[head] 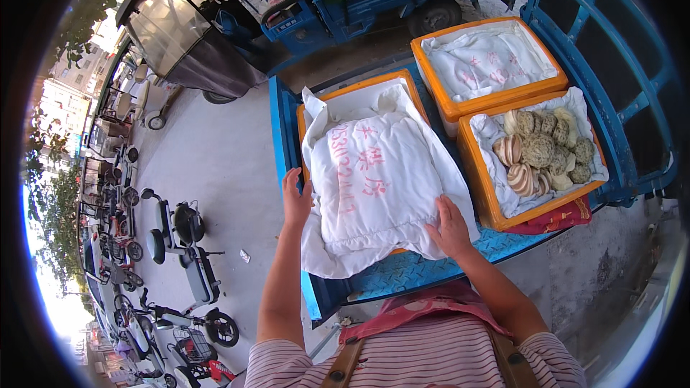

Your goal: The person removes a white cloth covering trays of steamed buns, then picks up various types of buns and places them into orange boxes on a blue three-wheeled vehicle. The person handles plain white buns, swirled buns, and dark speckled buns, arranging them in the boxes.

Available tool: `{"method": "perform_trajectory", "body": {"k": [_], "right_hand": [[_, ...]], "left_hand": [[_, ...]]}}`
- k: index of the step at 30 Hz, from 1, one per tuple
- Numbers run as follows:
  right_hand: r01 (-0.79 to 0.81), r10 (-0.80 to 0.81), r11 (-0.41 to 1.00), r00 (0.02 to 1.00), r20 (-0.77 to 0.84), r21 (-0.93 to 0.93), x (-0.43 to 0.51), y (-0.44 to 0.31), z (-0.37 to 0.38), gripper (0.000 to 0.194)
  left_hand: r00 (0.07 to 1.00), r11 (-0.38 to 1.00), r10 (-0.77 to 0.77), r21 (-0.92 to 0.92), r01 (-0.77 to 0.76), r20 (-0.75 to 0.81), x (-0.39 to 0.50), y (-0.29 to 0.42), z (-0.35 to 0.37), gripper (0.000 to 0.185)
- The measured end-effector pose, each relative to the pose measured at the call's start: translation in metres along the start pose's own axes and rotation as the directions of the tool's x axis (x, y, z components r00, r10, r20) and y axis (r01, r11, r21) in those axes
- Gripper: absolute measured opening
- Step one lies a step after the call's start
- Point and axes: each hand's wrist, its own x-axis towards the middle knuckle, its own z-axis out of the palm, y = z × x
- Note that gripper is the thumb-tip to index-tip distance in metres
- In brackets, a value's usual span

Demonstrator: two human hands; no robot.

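A white padded cloth [388,172] with red handwriting covers most of an orange-rimmed foam box [356,86] on a blue truck bed [409,272]. My left hand [296,199] is at the cloth's left side, fingers up and apart, close to the box rim. Against the cloth's lower right part rests my right hand [450,226], its fingers spread and nothing held. To the right, a second orange box [488,207] is lined with white cloth and holds several speckled and striped buns [536,151]. Behind it, a third box [458,105] is covered by a marked white cloth [488,62].
A blue metal rail frame [628,113] borders the bed on the right, and a blue side panel [283,129] on the left. Red fabric [560,221] lies under the bun box. Another blue cargo vehicle [345,27] stands beyond. An electric scooter [186,242] is parked at left.
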Motion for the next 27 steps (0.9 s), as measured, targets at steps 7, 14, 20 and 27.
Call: {"method": "perform_trajectory", "body": {"k": [7,14,20,27], "right_hand": [[0.048,-0.052,0.936,0.999,-0.002,-0.349,-0.005,0.000,0.031,0.075],[0.041,-0.040,0.923,0.999,0.011,-0.383,0.001,-0.001,0.034,0.067],[0.016,-0.026,0.921,0.999,-0.019,-0.390,0.004,-0.005,0.033,0.065],[0.027,-0.042,0.926,0.999,-0.030,-0.376,0.003,-0.007,0.031,0.064]], "left_hand": [[0.993,0.997,0.076,0.027,-0.079,0.087,0.132,-0.037,0.064,0.057],[0.960,0.951,-0.266,0.184,0.247,0.085,0.233,-0.048,0.132,0.090],[0.899,0.929,-0.344,0.240,0.283,0.271,0.268,-0.090,0.164,0.054],[0.852,0.368,-0.400,-0.792,0.488,0.339,0.259,-0.063,0.118,0.049]]}}
